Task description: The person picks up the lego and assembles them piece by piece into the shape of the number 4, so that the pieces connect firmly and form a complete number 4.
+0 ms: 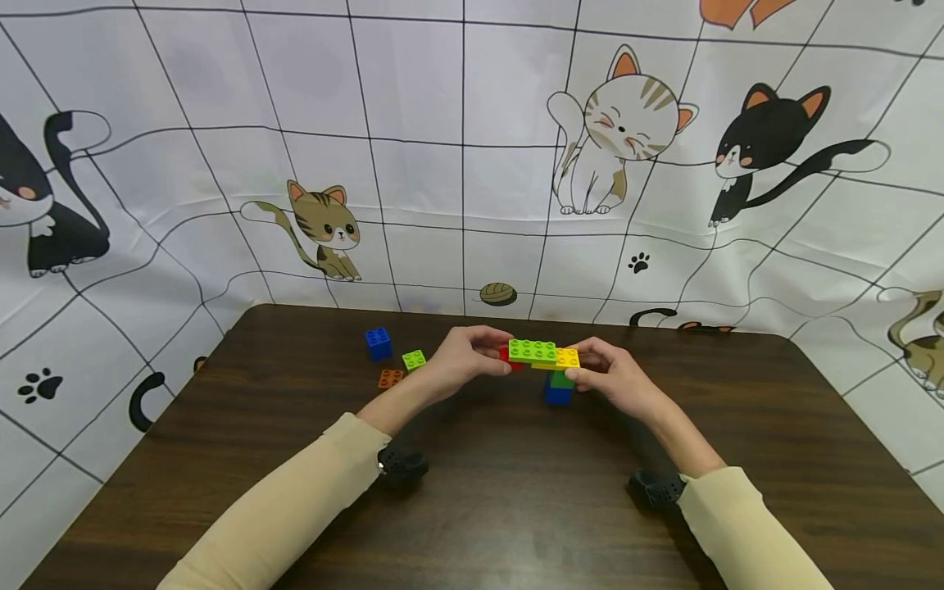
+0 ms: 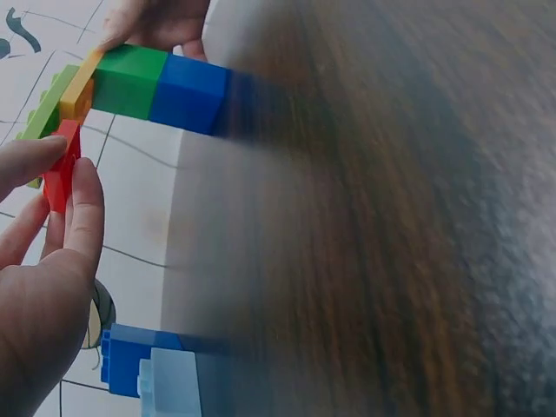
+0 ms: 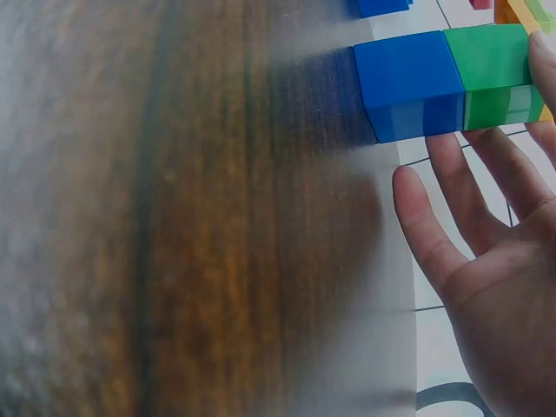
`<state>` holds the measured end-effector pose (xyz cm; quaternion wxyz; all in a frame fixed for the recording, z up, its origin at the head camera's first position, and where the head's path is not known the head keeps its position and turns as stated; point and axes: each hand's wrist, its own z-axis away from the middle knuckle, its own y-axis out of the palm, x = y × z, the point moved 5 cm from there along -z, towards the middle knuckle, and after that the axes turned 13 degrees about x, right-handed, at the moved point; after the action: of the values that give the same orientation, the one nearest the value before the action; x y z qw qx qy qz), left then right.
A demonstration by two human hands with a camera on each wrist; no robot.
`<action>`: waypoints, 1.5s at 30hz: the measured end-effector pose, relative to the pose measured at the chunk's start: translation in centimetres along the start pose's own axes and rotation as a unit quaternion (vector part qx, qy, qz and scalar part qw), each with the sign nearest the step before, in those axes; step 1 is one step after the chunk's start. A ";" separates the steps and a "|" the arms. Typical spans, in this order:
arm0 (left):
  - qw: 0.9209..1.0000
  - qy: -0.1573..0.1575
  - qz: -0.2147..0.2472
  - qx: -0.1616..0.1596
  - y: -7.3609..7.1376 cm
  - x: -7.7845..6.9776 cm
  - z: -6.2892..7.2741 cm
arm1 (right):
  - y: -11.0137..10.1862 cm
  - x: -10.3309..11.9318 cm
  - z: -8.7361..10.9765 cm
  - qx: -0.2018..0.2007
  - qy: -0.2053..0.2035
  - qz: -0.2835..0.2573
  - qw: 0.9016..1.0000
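Observation:
A stack of toy building bricks stands on the table between both hands. Its blue brick (image 3: 408, 82) is at the bottom, with a green brick (image 2: 130, 82) on it and a thin yellow brick (image 1: 568, 358) above. A light green brick (image 1: 531, 351) lies on the yellow one and juts out leftward. Beneath its left end is a thin red brick (image 2: 61, 165), which my left hand (image 1: 457, 360) pinches between thumb and fingers. From the right, my right hand (image 1: 619, 381) grips the stack at the yellow and green bricks, thumb on the near side.
Left of the stack lie a loose blue brick (image 1: 378, 344), a small light green brick (image 1: 414, 360) and an orange brick (image 1: 391, 378). The dark wooden table (image 1: 472, 492) ends at the back against a white curtain (image 1: 420, 180) printed with cats.

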<state>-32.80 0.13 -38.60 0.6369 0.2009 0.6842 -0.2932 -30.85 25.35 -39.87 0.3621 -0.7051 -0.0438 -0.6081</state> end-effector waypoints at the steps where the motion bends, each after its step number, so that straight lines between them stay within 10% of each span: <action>1: 1.000 0.001 0.001 0.000 0.1 0.0 -0.1 | 0.0 -0.1 0.0 -0.001 0.002 0.001 1.000; 13: 0.998 0.031 0.046 0.013 1.2 -0.3 -0.6 | 0.1 -0.2 0.0 0.001 -0.005 0.002 1.000; 45: 0.999 0.009 -0.030 -0.021 1.4 -1.0 -1.7 | -0.2 -0.1 -0.1 0.001 0.005 -0.006 1.000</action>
<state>-33.03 2.37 -37.79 0.6257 0.1694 0.7017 -0.2956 -31.09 25.49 -39.86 0.3591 -0.7014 -0.0469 -0.6139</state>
